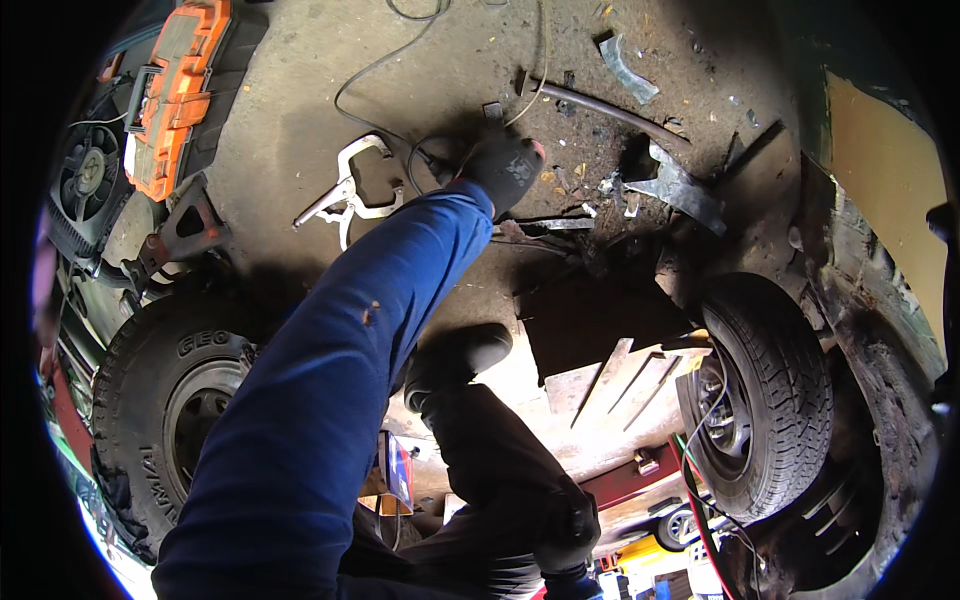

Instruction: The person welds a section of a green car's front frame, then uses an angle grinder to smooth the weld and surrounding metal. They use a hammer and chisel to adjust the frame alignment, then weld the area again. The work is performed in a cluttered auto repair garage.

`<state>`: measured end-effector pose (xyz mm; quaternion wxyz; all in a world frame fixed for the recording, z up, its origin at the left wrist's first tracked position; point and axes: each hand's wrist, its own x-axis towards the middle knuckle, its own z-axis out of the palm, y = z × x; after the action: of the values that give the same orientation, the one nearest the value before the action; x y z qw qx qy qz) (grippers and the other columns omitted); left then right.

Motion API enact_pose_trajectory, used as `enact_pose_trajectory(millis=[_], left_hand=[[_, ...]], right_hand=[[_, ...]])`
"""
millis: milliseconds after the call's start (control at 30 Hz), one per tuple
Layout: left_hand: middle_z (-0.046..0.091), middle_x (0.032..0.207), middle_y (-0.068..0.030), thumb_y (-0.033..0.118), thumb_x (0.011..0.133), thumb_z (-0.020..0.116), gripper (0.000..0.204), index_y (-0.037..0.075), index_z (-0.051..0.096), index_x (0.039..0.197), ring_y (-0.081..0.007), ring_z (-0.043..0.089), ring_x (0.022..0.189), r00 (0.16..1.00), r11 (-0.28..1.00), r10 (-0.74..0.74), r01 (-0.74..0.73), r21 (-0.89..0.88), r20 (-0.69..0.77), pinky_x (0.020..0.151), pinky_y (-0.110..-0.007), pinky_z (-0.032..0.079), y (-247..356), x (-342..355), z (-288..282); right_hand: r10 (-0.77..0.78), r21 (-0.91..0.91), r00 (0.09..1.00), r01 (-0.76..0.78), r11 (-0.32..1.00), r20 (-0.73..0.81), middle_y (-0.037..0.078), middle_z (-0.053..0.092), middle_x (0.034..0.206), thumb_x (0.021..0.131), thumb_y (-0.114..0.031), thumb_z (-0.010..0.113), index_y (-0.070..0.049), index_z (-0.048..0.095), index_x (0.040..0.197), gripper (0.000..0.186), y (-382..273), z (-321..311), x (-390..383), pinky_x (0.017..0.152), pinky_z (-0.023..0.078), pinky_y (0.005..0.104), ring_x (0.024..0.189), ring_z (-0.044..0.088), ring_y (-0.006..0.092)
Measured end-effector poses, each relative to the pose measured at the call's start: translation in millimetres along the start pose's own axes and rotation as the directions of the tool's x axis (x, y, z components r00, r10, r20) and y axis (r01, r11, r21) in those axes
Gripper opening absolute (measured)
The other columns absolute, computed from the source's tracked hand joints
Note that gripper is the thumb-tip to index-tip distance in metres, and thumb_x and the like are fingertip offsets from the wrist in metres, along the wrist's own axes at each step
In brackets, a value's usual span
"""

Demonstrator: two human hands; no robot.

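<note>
the silver metal c-shaped locking clamp lies on the grey concrete floor, its long axis slanting from lower left to upper right. just right of it reaches the dark-gloved left hand, the nearer one, back uppermost, arm outstretched; that grip's closure and any hold are hidden, so i cannot tell. a black cable plug sits between. the dark right hand rests well below the clamp, its grip unclear.

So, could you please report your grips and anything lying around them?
Left grip: gloved, low by dark cable, hold unclear. Right grip: beside bent leg, contents hidden. Around left: locking clamp leftward, scrap pieces rightward.
</note>
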<state>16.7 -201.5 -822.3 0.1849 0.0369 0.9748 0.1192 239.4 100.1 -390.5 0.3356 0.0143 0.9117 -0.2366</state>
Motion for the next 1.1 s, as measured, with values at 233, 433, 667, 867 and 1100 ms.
enact_pose_trajectory(millis=[233, 433, 667, 867, 1100], left_hand=[[0.075, 0.118, -0.0088, 0.018, 0.103, 0.059, 0.025, 0.016, 0.073, 0.124, -0.0273, 0.075, 0.105, 0.999, 0.983, 0.048, -0.05, 0.174, 0.014, 0.086, -0.046, 0.06, 15.6, 33.0, 11.1], [0.078, 0.11, -0.0084, 0.016, 0.102, 0.06, 0.023, 0.021, 0.08, 0.112, -0.0294, 0.077, 0.101, 0.998, 0.997, 0.059, -0.059, -0.046, -0.01, 0.087, -0.045, 0.06, 14.9, 19.3, -8.8], [0.075, 0.102, -0.0173, 0.021, 0.097, 0.068, 0.016, 0.011, 0.072, 0.109, -0.0408, 0.074, 0.097, 0.981, 0.842, -0.169, 0.094, -0.531, -0.094, 0.084, -0.052, 0.058, 34.8, -140.5, -75.9], [0.078, 0.109, -0.0176, 0.028, 0.098, 0.076, 0.022, 0.009, 0.076, 0.109, -0.0413, 0.076, 0.103, 0.897, 0.565, -0.435, 0.337, -0.753, 0.075, 0.088, -0.05, 0.06, 27.7, -296.4, -221.4], [0.077, 0.135, -0.0217, 0.02, 0.102, 0.068, 0.047, 0.008, 0.069, 0.147, -0.035, 0.076, 0.122, 0.877, 0.554, -0.463, 0.399, -0.73, 0.127, 0.104, -0.044, 0.06, -2.7, -400.7, -375.6]], right_hand=[[0.072, 0.042, 0.996, -0.07, 0.997, -0.05, 0.024, 0.075, 0.107, 0.095, 0.002, 0.069, 0.002, 0.074, 0.124, 0.029, 2.0, 0.7, 5.7, 0.084, 0.061, 0.046, 0.094, 0.075, 0.0428], [-0.04, 0.043, 0.999, 0.04, 0.998, 0.008, 0.021, 0.072, 0.106, 0.096, -0.002, 0.06, 0.002, 0.071, 0.141, 0.047, -5.3, -6.3, 11.9, 0.089, 0.058, 0.043, 0.099, 0.073, 0.0373], [0.05, 0.153, 0.997, -0.06, 0.986, 0.066, 0.021, 0.074, 0.117, 0.103, -0.006, 0.06, -0.003, 0.069, 0.146, 0.044, -3.3, 8.0, -0.4, 0.093, 0.059, 0.0439, 0.108, 0.073, 0.0382], [-0.003, 0.243, 0.996, -0.018, 0.97, 0.085, 0.022, 0.076, 0.128, 0.104, -0.016, 0.065, -0.007, 0.069, 0.147, 0.044, -31.9, 9.3, -35.6, 0.1, 0.06, 0.0441, 0.116, 0.075, 0.039], [-0.067, 0.521, 0.983, -0.032, 0.853, 0.17, 0.016, 0.079, 0.132, 0.11, -0.011, 0.062, -0.002, 0.068, 0.146, 0.037, -117.5, -132.8, -134.4, 0.102, 0.059, 0.0411, 0.118, 0.076, 0.0267]])
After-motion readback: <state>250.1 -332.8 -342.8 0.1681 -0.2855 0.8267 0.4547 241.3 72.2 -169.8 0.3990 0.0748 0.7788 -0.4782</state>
